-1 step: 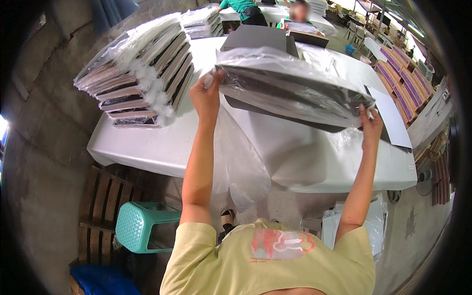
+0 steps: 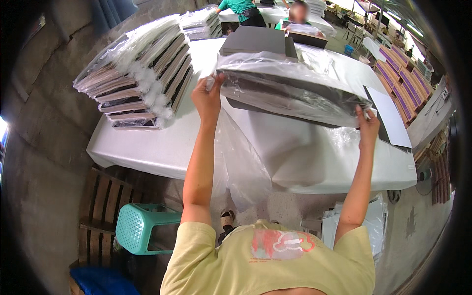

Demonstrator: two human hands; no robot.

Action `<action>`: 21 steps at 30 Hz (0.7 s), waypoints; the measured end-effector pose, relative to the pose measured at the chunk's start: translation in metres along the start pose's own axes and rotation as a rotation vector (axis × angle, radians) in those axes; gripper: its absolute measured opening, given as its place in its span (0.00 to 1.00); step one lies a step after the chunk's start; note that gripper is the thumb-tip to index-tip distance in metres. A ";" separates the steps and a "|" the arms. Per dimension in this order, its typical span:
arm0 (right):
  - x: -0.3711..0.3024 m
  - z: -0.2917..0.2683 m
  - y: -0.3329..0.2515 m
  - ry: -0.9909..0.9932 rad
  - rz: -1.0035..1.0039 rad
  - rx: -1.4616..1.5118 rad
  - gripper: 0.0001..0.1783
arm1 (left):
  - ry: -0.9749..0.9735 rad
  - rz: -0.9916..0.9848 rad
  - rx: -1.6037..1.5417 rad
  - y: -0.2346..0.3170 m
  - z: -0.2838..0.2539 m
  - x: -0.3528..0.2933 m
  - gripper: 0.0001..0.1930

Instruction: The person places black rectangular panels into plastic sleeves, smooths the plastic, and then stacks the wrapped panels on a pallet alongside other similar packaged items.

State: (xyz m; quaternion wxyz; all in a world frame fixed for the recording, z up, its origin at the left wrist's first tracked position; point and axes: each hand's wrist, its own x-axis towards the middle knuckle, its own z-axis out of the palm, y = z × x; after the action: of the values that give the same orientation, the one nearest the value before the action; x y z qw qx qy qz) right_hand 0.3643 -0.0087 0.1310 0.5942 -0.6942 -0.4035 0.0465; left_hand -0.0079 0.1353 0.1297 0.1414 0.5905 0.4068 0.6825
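A dark flat panel [image 2: 290, 92] inside a clear plastic bag [image 2: 275, 61] is held up over the white-covered table [image 2: 162, 152]. My left hand [image 2: 206, 96] is closed in a pinch on the bag's left corner. At the right corner, my right hand [image 2: 368, 128] also grips the bag, thumb and fingers pressed together. A loose clear plastic sheet [image 2: 241, 162] hangs below my left hand, over the table's front edge. Behind the bag stands a stack of dark grey panels [image 2: 255, 39], partly hidden by it.
Plastic-wrapped panels form a tall stack [image 2: 142, 73] at the table's left. A white sheet [image 2: 388, 115] lies at the right. A green stool [image 2: 135, 228] stands below the table beside a wooden pallet [image 2: 101, 196]. Two people in green [image 2: 241, 10] are across the table.
Both hands have come down very slightly with the bagged panel, and my right hand has shifted a little to the left. The grip looks the same.
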 end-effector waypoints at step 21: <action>0.046 -0.006 -0.076 0.189 -0.401 0.482 0.23 | 0.392 0.251 -0.232 0.077 0.030 0.078 0.11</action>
State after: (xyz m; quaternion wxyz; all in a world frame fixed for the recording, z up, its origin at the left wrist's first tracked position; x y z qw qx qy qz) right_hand 0.3603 0.0124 0.2180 0.7737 -0.4413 -0.4526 -0.0421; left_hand 0.0218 0.1510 0.2382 0.0408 0.4725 0.2690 0.8383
